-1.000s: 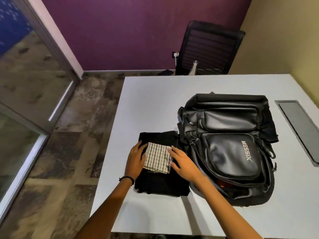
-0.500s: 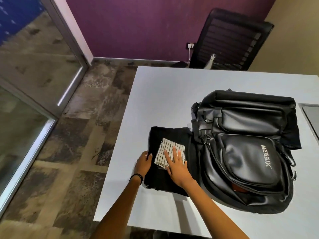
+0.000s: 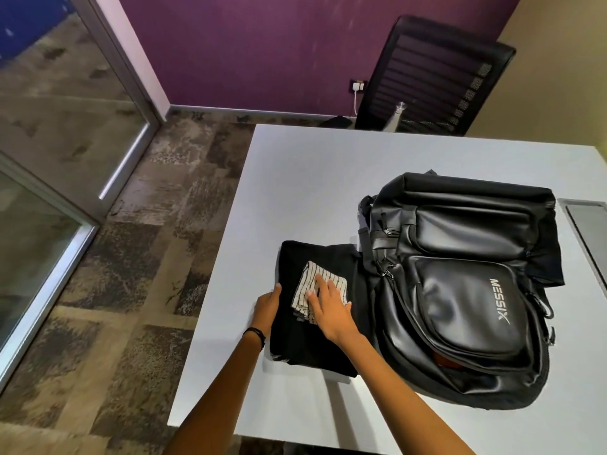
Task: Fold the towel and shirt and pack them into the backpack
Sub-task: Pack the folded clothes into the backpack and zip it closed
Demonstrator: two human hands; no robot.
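Glossy leather-look backpack (image 3: 466,290) — matt cloth shirt (image 3: 312,343), smooth table (image 3: 295,178).

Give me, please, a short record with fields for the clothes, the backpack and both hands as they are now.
shirt: black, folded, on the table
towel: striped, folded small, on top of the shirt
backpack: lying front up, right of the shirt, against it
left hand: at the shirt's left edge, grip unclear
right hand: flat on the towel, fingers straight
packed: neither shirt nor towel yet
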